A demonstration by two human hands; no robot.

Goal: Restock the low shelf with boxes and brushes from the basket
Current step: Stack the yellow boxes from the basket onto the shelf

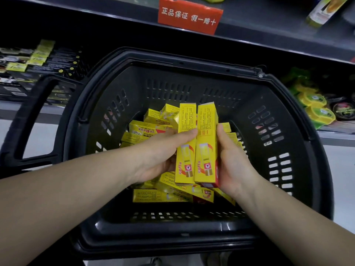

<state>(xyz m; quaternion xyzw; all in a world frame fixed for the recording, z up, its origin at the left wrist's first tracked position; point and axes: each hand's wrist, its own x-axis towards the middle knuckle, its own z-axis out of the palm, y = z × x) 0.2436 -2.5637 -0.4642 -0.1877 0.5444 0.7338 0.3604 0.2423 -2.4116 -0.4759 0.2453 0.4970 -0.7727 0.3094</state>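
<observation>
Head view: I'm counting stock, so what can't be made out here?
- Brushes, head view: loose boxes cover the basket floor; any beneath are hidden.
- Count of held boxes, head view: two fronts show; left hand and right hand hide any behind.
- Far-left shelf packs, head view: dark, blurred, unreadable.

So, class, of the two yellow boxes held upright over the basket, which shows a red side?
The right-hand box, gripped by the right hand; its red side faces that palm; the other box shows only its face.
</observation>
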